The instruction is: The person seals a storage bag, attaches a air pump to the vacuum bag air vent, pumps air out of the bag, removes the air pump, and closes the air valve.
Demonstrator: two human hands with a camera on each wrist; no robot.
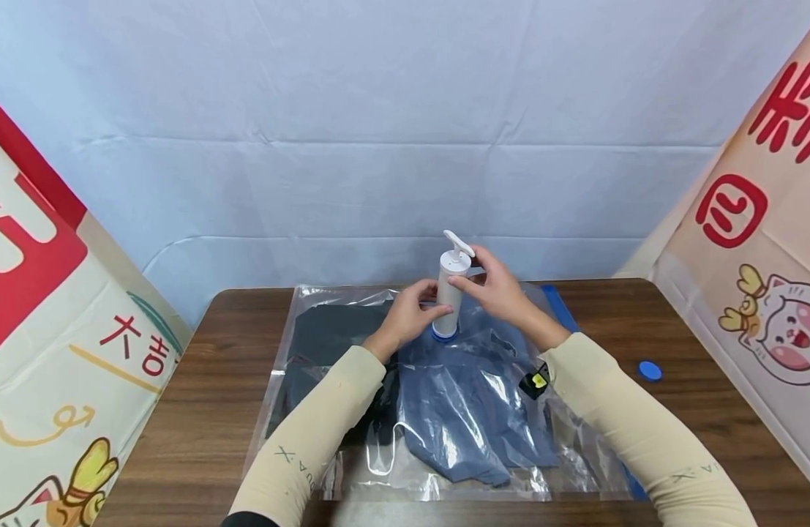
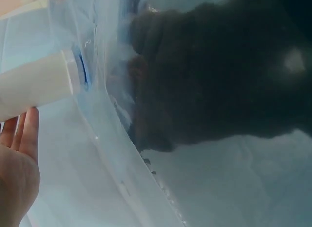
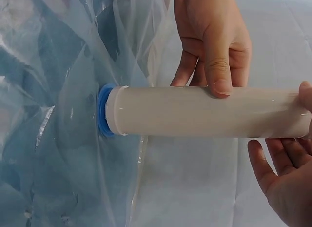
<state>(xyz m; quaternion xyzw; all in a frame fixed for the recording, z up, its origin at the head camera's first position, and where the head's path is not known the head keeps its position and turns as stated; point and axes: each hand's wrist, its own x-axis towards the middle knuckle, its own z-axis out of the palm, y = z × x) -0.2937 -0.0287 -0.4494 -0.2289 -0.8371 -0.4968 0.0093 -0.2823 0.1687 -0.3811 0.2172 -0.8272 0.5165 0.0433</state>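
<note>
We see the white pump (image 1: 448, 301) near the middle of the table's far edge, standing nearly upright, its foot against a blue ring (image 1: 445, 334) on the clear bag (image 1: 385, 487). Our left hand (image 1: 411, 313) holds the barrel low down, thumb in front and fingers behind. Our right hand (image 1: 495, 288) grips the same barrel higher up, just below the white handle (image 1: 459, 244), with thumb and fingers on opposite sides. The two hands are apart from each other.

The bag lies flat across the table (image 1: 197, 380), one side reaching its far edge. Inside it we see dark cloth (image 1: 335, 333) toward the table's left edge and blue cloth (image 1: 457, 410) to the right of that. A blue strip (image 1: 559, 306) runs along the bag's side facing the right edge. Beyond it, nearer that edge, lies a round blue cap (image 1: 650, 371). By our right cuff sits a small black object (image 1: 533, 386) with a yellow patch. Behind the far edge hangs a pale, creased sheet (image 1: 391, 183).
</note>
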